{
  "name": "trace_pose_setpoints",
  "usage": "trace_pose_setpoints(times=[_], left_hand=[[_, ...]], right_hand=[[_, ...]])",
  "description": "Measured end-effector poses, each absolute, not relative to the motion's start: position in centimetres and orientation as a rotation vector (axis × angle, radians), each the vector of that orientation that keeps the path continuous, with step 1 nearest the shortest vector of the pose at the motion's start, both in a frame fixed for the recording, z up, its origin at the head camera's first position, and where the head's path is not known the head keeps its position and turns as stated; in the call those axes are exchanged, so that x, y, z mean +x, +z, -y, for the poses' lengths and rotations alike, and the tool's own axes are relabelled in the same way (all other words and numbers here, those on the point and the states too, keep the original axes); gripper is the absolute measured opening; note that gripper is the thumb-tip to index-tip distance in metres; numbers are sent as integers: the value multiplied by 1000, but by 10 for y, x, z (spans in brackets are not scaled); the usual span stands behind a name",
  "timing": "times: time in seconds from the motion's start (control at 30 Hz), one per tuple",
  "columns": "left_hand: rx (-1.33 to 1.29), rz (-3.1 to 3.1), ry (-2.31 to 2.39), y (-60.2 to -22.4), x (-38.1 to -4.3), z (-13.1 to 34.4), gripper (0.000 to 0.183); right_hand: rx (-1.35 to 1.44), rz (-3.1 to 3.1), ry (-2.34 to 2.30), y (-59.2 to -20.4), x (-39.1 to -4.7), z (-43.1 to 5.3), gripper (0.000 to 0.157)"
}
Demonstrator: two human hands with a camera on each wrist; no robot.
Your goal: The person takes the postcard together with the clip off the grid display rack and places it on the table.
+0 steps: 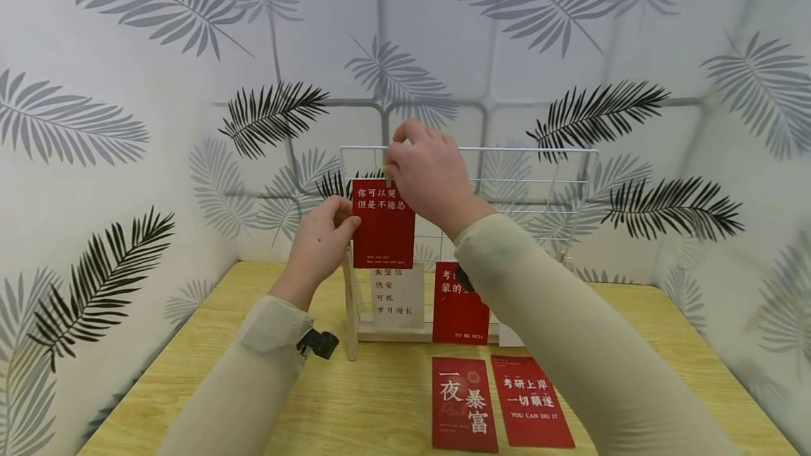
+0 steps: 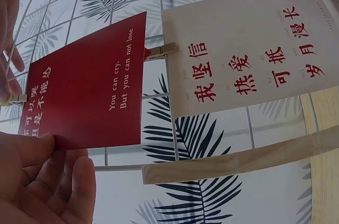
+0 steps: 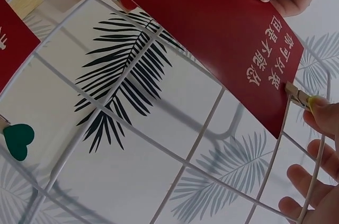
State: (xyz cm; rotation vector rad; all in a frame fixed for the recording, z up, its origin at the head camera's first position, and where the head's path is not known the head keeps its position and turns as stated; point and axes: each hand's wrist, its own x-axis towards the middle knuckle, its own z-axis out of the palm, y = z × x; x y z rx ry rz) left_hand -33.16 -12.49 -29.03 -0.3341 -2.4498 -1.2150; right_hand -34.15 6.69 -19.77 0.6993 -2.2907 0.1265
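A red card [image 1: 383, 238] with white characters stands against the upper left of a white wire grid rack [image 1: 532, 150]. My left hand [image 1: 323, 245] pinches the card's left edge between thumb and fingers. At its top edge, my right hand [image 1: 434, 174] pinches a small wooden clothespin [image 3: 298, 96], whose tip sits on the card and the wire. The right fingers reach around the wires in the right wrist view. Just below hangs a white card [image 2: 249, 54] with red characters, held by another wooden clothespin [image 2: 161, 51]. The red card covers that white card's top in the head view.
Another red card [image 1: 461, 315] hangs on the lower grid, partly behind the right sleeve. Two red cards, one with large characters [image 1: 465, 407] and one slightly tilted [image 1: 535, 400], lie on the wooden table [image 1: 355, 407]. A green heart [image 3: 19, 142] decorates a clip.
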Motion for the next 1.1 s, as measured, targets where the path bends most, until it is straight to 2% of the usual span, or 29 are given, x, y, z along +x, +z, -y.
trace_pose_setpoints(times=[0.27,1.1], left_hand=[[-364,2482,-1229,-290,-334,129,19],[-432,2468,-1301,-290,-312,132,10]], right_hand=[[756,2157,188,-198,-342,-69,12],[876,2003,318,-203,-320,-109,9]])
